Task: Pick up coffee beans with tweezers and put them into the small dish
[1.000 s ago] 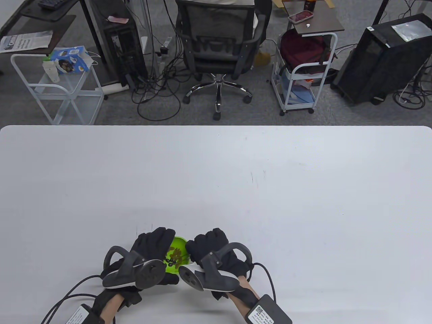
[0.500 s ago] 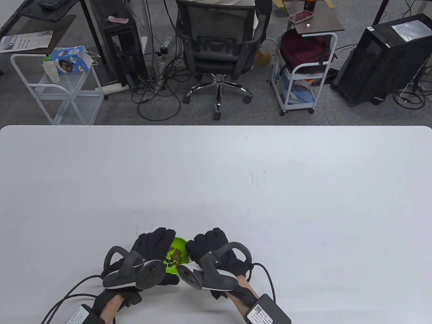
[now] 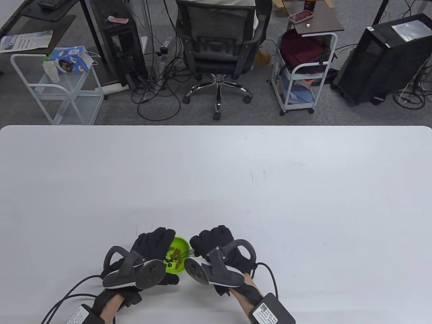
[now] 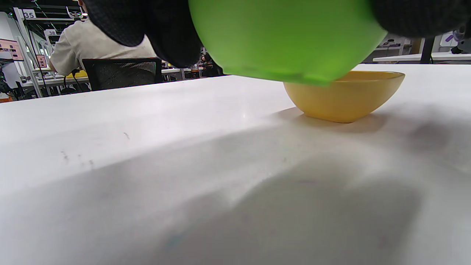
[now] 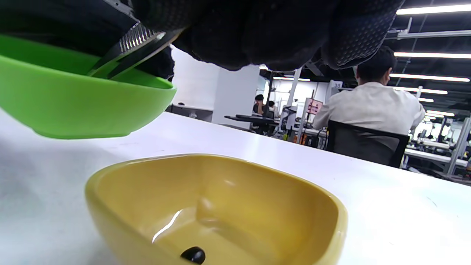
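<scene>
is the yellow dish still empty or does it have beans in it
Not empty: the right wrist view shows one dark coffee bean lying on the bottom of the yellow dish; the rest of its visible floor is bare.

Free room and obstacles. The desk (image 3: 216,175) lies open from 9 through 12 to 3 o'clock of the hands. At 6 o'clock, the left hand (image 3: 148,249) and right hand (image 3: 219,249) flank the raised green bowl (image 3: 177,258); the yellow dish (image 5: 220,209) sits beneath, narrowing passage.
</scene>
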